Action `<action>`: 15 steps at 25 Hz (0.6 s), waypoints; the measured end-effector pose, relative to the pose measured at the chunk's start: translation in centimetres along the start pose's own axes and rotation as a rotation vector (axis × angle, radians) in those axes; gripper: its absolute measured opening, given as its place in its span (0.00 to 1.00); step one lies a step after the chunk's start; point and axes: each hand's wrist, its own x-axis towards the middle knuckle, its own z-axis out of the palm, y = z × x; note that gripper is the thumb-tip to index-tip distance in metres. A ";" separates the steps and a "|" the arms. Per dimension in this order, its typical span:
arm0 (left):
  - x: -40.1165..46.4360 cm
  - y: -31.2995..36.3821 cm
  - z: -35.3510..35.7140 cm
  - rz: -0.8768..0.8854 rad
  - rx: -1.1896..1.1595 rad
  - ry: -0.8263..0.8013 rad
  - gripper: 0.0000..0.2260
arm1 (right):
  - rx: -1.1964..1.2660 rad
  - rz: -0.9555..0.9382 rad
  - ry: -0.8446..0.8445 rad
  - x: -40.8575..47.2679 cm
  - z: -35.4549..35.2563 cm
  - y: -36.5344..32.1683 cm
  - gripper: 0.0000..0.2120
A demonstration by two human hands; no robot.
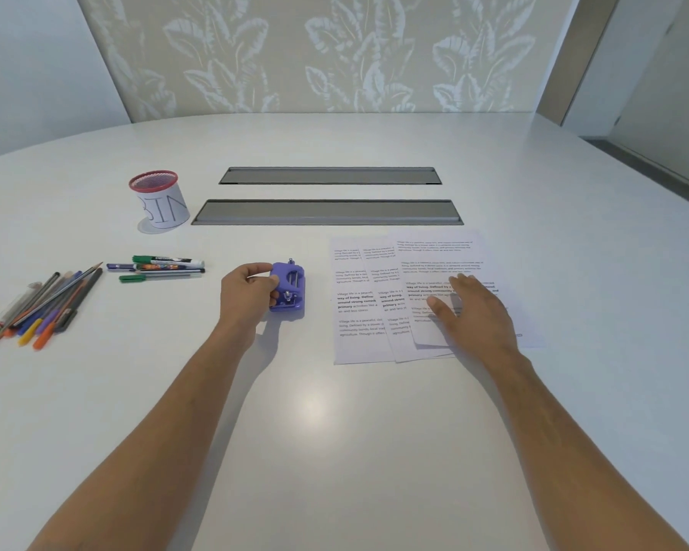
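Purple hole punch (289, 288): on the table (335, 431), long axis running away from the person, just left of the printed sheets (359, 312), apart from them; left hand (247, 290) curled round its left edge, holding it. Right hand (470, 312): fingers straight, flat on the sheets.

The cup (163, 210) beyond the left hand's (249, 292) grip says "BIN"; the sheets (359, 312) to its right apparently read "Village life is a peaceful".

small purple plastic hole punch (294, 287): smooth, slight sheen, bright metal pins | white printed paper sheets (357, 344): thin, matt | wide white table top (315, 463): smooth, semi-gloss, soft glare | round red wire-mesh cup (153, 181): matt white paper wrap | long grey metal inlay strips (327, 212): matt
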 end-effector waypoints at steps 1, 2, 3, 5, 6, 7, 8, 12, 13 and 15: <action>0.1 0.0 0.3 -0.005 0.007 0.002 0.09 | -0.013 -0.004 -0.009 0.1 0.0 0.2 0.33; 0.1 -0.1 0.7 -0.011 0.011 0.005 0.09 | -0.029 -0.009 -0.023 0.1 0.0 0.4 0.33; 0.2 -0.1 0.9 -0.015 0.016 0.008 0.09 | -0.044 -0.013 -0.041 0.1 0.2 0.5 0.34; 0.2 -0.3 1.4 -0.016 0.036 0.008 0.09 | -0.070 -0.018 -0.070 -0.1 0.6 0.6 0.35; 0.2 -0.4 1.5 -0.017 0.046 0.009 0.09 | -0.083 -0.021 -0.075 -0.2 0.7 0.6 0.35; 0.3 -0.4 1.7 -0.016 0.051 0.010 0.10 | -0.094 -0.025 -0.075 -0.2 0.9 0.7 0.35; 0.3 -0.4 1.8 -0.015 0.053 0.009 0.10 | -0.102 -0.028 -0.072 -0.3 1.0 0.7 0.35; 0.2 -0.1 2.1 -0.033 0.137 -0.013 0.10 | -0.110 -0.032 -0.060 -0.1 1.2 1.0 0.34; -0.1 0.1 2.0 -0.012 0.202 0.009 0.11 | -0.113 -0.035 -0.058 -0.1 1.2 1.0 0.34; -0.9 0.7 2.0 0.098 0.327 0.147 0.14 | -0.120 -0.039 -0.057 0.0 1.3 1.0 0.34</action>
